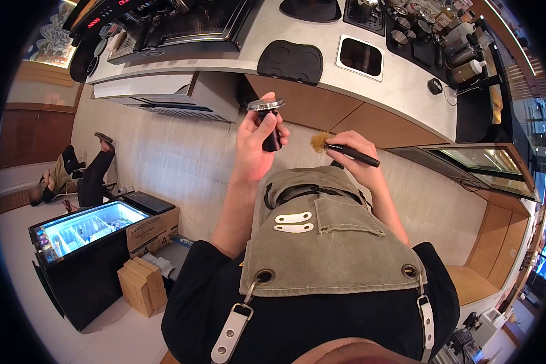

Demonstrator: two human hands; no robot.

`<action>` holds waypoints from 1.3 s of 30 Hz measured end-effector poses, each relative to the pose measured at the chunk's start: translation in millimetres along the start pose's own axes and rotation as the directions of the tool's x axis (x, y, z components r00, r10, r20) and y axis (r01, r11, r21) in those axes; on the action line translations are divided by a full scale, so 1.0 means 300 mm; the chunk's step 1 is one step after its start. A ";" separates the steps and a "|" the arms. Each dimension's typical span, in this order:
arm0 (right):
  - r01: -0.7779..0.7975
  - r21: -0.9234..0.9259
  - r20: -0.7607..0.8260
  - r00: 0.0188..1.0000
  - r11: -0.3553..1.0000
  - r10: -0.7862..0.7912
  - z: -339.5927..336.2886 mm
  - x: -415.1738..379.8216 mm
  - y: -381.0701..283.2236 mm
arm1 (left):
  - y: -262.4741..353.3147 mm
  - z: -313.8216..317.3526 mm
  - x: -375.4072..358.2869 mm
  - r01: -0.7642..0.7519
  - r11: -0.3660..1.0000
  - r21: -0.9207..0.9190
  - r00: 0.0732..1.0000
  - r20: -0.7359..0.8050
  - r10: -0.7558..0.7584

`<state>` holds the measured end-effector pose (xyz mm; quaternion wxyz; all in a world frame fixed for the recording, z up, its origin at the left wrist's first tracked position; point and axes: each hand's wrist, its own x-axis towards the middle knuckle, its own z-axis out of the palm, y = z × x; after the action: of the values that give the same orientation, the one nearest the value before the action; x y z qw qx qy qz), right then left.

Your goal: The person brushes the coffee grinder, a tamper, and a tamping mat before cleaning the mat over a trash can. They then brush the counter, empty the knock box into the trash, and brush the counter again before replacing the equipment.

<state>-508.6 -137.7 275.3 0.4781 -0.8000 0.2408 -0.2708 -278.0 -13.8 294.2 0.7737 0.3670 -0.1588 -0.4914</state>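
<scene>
In my left hand [255, 142] is a coffee tamper [272, 136], its dark handle pointing down and its round metal base [266, 105] facing up. My fingers and thumb are wrapped around the handle. My right hand [359, 155] grips a brush [361, 156] with a black handle and tan bristles. The bristle end points left, toward the tamper, with a gap between the two. Both hands are raised in front of my apron [340, 255], short of the counter's edge.
Ahead runs a white counter [224, 65] bearing an espresso machine [188, 30], a black tamping mat [291, 62] and an inset metal bin [359, 57]. A lit display fridge [91, 230] and cardboard boxes [142, 286] stand left. Another person [91, 173] is seated farther left.
</scene>
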 end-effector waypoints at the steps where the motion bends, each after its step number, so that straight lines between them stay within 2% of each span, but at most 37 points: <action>1: -0.001 0.003 -0.003 1.000 1.000 0.001 0.001 0.000 0.000 | -0.002 -0.005 0.004 -0.014 1.000 -0.025 1.000 0.014 0.014; 4: -0.014 0.011 -0.009 1.000 1.000 0.014 -0.004 0.007 -0.007 | 0.018 0.001 -0.007 -0.065 0.961 0.268 0.994 -0.063 0.085; 7: -0.008 0.009 -0.029 1.000 1.000 0.009 -0.007 0.010 -0.001 | 0.058 0.050 -0.032 -0.061 0.725 0.686 0.966 -0.142 0.216; 10: -0.029 0.007 -0.017 0.999 1.000 0.029 -0.008 0.008 0.006 | 0.020 -0.029 -0.032 -0.127 0.849 0.513 0.982 -0.056 0.181; 12: -0.024 0.015 -0.021 0.999 1.000 0.024 -0.005 0.010 0.010 | 0.011 -0.038 -0.030 -0.089 0.976 0.201 0.990 -0.094 0.110; 13: -0.021 0.018 -0.023 1.000 1.000 0.021 -0.004 0.011 0.012 | 0.011 -0.030 -0.030 -0.068 0.997 0.033 0.992 -0.102 0.071; 16: -0.002 0.025 -0.024 1.000 1.000 0.002 0.003 0.011 0.018 | 0.021 0.005 -0.043 -0.033 0.999 0.041 0.979 -0.201 0.041; 19: -0.005 0.027 -0.021 1.000 1.000 0.005 0.011 0.006 0.019 | 0.002 -0.067 -0.037 -0.044 0.995 -0.088 0.998 -0.040 0.041; 22: -0.012 0.026 -0.014 1.000 1.000 0.012 0.014 0.003 0.004 | -0.014 -0.078 -0.035 -0.038 0.979 -0.202 0.999 0.023 0.044; 25: -0.011 0.050 -0.011 1.000 0.999 0.012 0.024 0.000 0.001 | -0.015 -0.055 -0.037 0.021 0.983 -0.185 0.999 -0.032 -0.027; 28: 0.043 0.050 -0.028 0.999 0.998 -0.042 0.031 0.006 -0.005 | -0.026 -0.068 -0.030 0.154 0.954 -0.256 0.988 0.020 -0.154; 31: 0.081 0.057 -0.053 0.996 0.995 -0.078 0.033 0.015 -0.027 | -0.035 -0.051 -0.039 0.174 0.948 -0.265 0.984 0.011 -0.178; 34: 0.129 0.053 -0.078 0.989 0.990 -0.125 0.027 0.032 -0.047 | -0.041 -0.051 -0.049 0.235 0.907 -0.350 0.971 0.036 -0.238; 37: 0.188 0.091 -0.132 0.976 0.978 -0.175 0.019 0.060 -0.053 | -0.037 -0.044 -0.047 0.307 0.893 -0.328 0.951 0.086 -0.296; 39: 0.173 0.092 -0.152 0.976 0.981 -0.158 0.012 0.070 -0.059 | -0.034 -0.030 -0.047 0.330 0.888 -0.321 0.944 0.108 -0.312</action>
<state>-488.4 -141.3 294.1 0.4766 -0.7694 0.1927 -0.3792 -285.8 -0.2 282.2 0.7282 0.2384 -0.0305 -0.6418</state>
